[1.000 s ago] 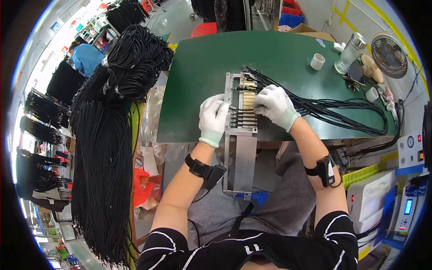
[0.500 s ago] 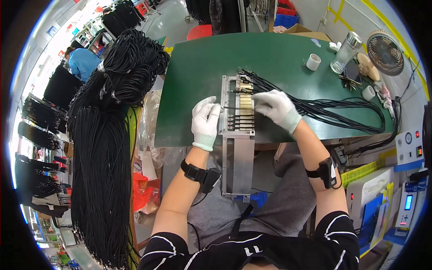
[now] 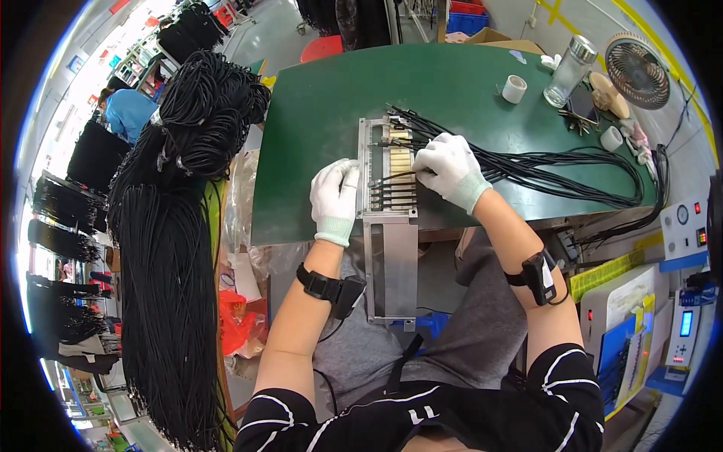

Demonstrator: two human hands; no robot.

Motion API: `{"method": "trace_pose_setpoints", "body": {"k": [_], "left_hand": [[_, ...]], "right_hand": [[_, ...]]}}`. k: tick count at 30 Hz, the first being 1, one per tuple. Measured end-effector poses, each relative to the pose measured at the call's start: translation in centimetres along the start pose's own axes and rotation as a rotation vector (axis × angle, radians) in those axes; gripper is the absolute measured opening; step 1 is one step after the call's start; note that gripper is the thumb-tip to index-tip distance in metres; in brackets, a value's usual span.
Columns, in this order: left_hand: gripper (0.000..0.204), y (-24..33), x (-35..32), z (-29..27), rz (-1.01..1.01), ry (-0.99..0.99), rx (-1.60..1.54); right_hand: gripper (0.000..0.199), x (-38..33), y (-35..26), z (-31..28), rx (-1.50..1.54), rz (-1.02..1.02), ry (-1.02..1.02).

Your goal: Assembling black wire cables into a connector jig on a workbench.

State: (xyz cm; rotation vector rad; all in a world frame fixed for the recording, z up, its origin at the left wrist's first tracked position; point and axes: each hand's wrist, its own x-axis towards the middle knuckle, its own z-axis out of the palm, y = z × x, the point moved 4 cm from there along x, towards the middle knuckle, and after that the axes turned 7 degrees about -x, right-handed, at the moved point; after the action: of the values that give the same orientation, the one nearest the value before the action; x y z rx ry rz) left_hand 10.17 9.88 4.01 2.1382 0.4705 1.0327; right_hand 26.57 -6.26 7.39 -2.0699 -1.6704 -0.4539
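A metal fixture frame (image 3: pixel 363 169) with cream-coloured slotted blocks (image 3: pixel 401 160) lies along the front of the green table. Several black cables (image 3: pixel 394 201) sit in its near slots, side by side. My right hand (image 3: pixel 452 167), in a white glove, is closed at the fixture's right side, pinching one black cable that slants across the blocks. My left hand (image 3: pixel 334 194), also gloved, rests by the left rail with its fingers bent together; whatever they hold is hidden. From the fixture a bundle of black cables (image 3: pixel 542 160) loops out to the right.
A big hank of black cables (image 3: pixel 162 279) hangs at the left. On the green table (image 3: pixel 316 98) stand a tape roll (image 3: pixel 514 89), a glass bottle (image 3: pixel 570 71) and a small fan (image 3: pixel 637 70). Control boxes (image 3: pixel 684 230) are at the right. Another person (image 3: pixel 128 113) is far left.
My right hand has closed its fingers on a cable by the blocks. The left hand has curled beside the left rail. The whole view has shifted slightly.
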Motion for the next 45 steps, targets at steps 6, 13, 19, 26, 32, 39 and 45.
{"method": "trace_pose_setpoints", "body": {"k": [6, 13, 19, 26, 32, 39, 45], "left_hand": [[0.019, -0.6, -0.2, -0.4, 0.006, -0.034, 0.007], [0.017, -0.1, 1.0, 0.8, -0.032, -0.05, 0.048], [0.04, 0.9, -0.3, 2.3, 0.207, -0.388, 0.313], [0.036, 1.6, -0.1, 4.2, 0.219, -0.525, 0.445], [0.033, -1.9, 0.6, 4.6, 0.173, -0.581, 0.165], [0.027, 5.8, -0.8, 4.2, 0.861, -0.425, 0.318], [0.03, 3.1, -0.4, 4.1, 0.846, -0.473, 0.325]], "right_hand": [[0.007, 0.0, -0.6, 0.3, -0.056, 0.014, 0.022], [0.003, 0.1, 0.0, -1.0, -0.175, 0.06, 0.044], [0.009, 0.5, -1.8, -1.1, -0.082, -0.011, 0.184], [0.008, -1.5, -1.3, -0.3, -0.149, 0.132, 0.192], [0.017, -8.6, -7.0, -17.8, 1.782, 0.044, 0.179], [0.027, -17.4, -13.3, -33.1, 1.693, -0.792, 0.136], [0.029, -19.4, -15.8, -35.8, 1.423, -0.778, 0.141]]}}
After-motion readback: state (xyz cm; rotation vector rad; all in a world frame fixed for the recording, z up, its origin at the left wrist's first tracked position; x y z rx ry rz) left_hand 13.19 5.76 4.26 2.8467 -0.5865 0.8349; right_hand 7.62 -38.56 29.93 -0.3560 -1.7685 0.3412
